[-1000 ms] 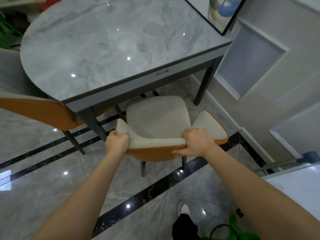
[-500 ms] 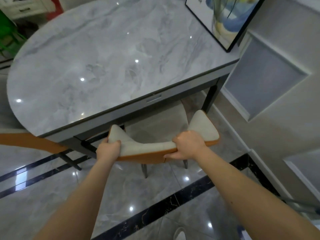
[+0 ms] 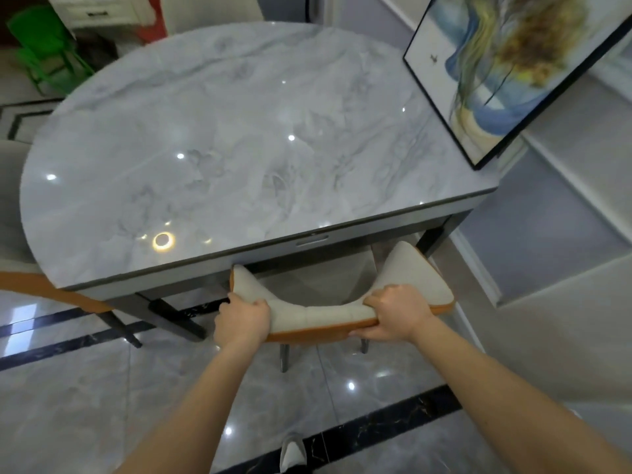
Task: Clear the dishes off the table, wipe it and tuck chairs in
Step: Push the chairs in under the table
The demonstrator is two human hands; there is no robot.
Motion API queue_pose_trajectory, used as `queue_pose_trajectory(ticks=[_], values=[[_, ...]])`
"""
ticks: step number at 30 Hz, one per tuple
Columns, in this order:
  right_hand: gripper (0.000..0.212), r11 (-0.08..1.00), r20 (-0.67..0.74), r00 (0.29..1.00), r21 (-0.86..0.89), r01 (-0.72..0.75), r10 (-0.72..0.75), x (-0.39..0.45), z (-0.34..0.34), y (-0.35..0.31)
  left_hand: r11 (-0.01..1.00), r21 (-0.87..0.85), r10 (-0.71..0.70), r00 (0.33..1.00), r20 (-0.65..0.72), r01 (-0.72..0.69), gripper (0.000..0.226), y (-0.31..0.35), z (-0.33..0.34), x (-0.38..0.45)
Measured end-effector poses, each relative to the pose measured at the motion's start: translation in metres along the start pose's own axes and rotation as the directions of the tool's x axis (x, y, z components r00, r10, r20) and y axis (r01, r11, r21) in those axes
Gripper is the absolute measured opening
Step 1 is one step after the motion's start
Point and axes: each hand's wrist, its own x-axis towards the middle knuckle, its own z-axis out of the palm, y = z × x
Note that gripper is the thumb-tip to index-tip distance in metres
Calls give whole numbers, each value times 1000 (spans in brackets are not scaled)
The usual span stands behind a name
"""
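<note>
Both hands, left (image 3: pixel 242 319) and right (image 3: pixel 398 311), grip the chair (image 3: pixel 321 314) backrest; table (image 3: pixel 219 159) apron just ahead; second chair (image 3: pixel 51 292) left.

Grey-veined marble table (image 3: pixel 239 148); beige chair (image 3: pixel 321 314), orange-backed.

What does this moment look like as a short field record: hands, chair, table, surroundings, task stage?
left hand: grips the left end of the chair backrest
right hand: grips the right end of the same backrest
chair: seat mostly under the table edge, rear legs visible on the floor
table: marble top shows no dishes
second chair: at the table's left side, only partly in view
surroundings: framed picture on the wall beside the table; green chair beyond it
task stage: tucking chairs in
</note>
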Motion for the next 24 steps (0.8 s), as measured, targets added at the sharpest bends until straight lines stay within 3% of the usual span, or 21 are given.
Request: queue_pose_trajectory(ticks=[4, 9, 12, 15, 17, 20, 24], values=[[93, 1000, -14, 1000, -5, 17, -17, 3, -3, 19, 984, 132, 124, 991, -57, -116, 53, 18, 4, -18], [89, 999, 0, 999, -14, 52, -52, 10, 3, 50, 930, 306, 246, 963, -113, -202, 47, 35, 17, -27], [82, 995, 11, 996, -52, 85, -85, 12, 2, 72, 927, 286, 285, 952, -114, -244, 48, 48, 27, -37], [78, 991, -10, 993, -53, 121, -122, 9, -1, 79, 945, 275, 233, 955, -181, -178, 52, 53, 29, -42], [73, 990, -22, 991, -49, 133, -134, 7, -1, 80, 927, 315, 291, 919, -265, -203, 49, 57, 29, -45], [71, 989, -6, 989, -24, 145, -145, 6, -2, 82, 838, 420, 503, 789, -351, -348, 49, 64, 33, -57], [68, 987, 14, 987, 13, 160, -160, 2, -6, 82, 800, 421, 552, 800, -235, -428, 63, 60, 54, -93]])
